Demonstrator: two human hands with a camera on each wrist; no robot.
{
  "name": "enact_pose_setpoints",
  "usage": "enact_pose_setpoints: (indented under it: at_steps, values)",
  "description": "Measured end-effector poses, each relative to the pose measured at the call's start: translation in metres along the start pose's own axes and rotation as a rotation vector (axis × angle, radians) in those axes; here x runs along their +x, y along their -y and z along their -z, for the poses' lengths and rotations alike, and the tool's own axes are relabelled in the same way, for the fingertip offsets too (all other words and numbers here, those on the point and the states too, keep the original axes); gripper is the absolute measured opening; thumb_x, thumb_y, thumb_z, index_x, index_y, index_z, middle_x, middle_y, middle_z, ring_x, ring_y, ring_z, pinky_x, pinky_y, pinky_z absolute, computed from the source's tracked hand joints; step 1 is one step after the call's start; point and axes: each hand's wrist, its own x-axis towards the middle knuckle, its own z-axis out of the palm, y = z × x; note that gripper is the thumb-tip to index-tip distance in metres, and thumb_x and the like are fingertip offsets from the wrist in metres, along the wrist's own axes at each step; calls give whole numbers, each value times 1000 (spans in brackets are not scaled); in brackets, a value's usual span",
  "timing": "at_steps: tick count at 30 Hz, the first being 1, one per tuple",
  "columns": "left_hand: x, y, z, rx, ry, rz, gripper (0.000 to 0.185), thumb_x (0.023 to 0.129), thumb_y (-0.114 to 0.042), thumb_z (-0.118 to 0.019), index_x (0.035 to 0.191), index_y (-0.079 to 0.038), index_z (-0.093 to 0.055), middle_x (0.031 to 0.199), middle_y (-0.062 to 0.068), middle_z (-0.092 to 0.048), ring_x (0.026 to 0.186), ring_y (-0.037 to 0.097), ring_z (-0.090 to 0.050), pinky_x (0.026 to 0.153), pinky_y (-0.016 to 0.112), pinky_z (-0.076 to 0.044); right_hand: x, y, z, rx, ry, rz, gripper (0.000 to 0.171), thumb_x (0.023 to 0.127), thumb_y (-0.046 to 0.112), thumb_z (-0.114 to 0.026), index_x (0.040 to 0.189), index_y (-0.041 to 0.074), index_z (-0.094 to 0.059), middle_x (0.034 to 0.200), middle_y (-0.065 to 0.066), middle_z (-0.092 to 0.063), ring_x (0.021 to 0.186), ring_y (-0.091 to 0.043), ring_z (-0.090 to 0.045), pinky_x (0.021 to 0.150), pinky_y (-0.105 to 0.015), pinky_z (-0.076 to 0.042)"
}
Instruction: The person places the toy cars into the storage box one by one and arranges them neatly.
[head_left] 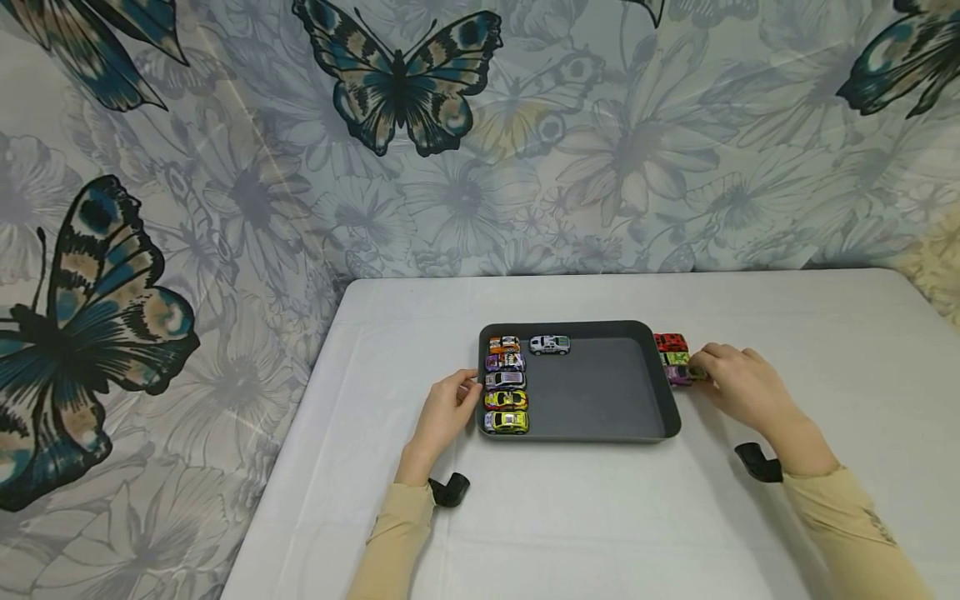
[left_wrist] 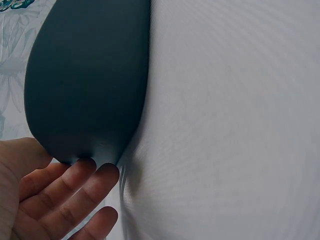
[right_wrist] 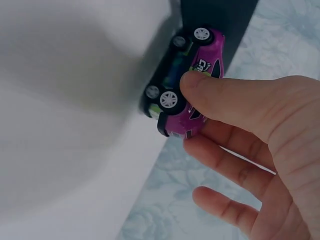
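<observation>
A dark grey tray (head_left: 600, 392) lies on the white table. Along its left wall stands a column of several toy cars (head_left: 506, 382), with a white car (head_left: 550, 344) beside the top one. My left hand (head_left: 471, 392) rests with straight fingers against the tray's left outer wall (left_wrist: 85, 75); the left hand (left_wrist: 80, 185) holds nothing. Just outside the tray's right edge sit a red car (head_left: 670, 342), a green car (head_left: 674, 358) and a purple car (head_left: 678, 375). My right hand (head_left: 699, 369) pinches the purple car (right_wrist: 210, 50) between thumb and fingers (right_wrist: 220, 95).
The table (head_left: 570, 517) is covered by a white cloth and backed by a butterfly-print curtain (head_left: 465, 150). The tray's right two thirds hold no cars. The green car (right_wrist: 170, 70) lies right against the purple one.
</observation>
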Motion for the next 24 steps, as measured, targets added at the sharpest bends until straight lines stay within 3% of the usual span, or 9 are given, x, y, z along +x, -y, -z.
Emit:
enact_pose_setpoints:
  at_steps: [12,24]
  values:
    - [0,0,1,-4,-5,-21,27,93,-12,-56,114,3,-61,87,8,-65,67,10,-59,60,22,-48,11,-4,15,-3,-59,11,29,57,1,-81,82,0,-65,78,-10,-60,69,-29,-58,52,-44,-40]
    - [0,0,0,7,-10,-28,27,92,-12,-56,114,3,-61,87,8,-65,67,11,-60,60,22,-49,31,1,23,-6,-49,29,30,59,2,-81,85,0,-66,81,-11,-61,70,-28,-58,56,-45,-41]
